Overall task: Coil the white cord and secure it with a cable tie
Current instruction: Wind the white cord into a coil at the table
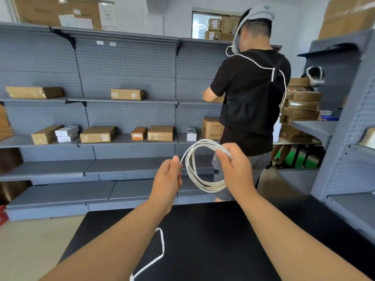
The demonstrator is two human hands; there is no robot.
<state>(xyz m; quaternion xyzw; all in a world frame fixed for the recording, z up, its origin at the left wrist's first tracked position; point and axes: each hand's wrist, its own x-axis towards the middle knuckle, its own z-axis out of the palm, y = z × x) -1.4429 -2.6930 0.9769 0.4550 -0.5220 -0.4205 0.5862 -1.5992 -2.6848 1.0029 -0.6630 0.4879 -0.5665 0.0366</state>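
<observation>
Head view: the right hand (233, 169) is holding the white cord (209, 188) in loops above the black desk (213, 240), fingers (221, 157) pinching the top of the loops, & the left hand (166, 181) is pinching one strand. No tie is on yet, so if the right pinch is getting loose, the loops could be falling open, I think.

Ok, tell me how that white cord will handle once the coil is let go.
Probably floppy: the white cord sags into loose loops below the right hand. Likely light, since the left hand carries a strand with a pinch. Loops would likely spill apart; nothing binds them.
</observation>
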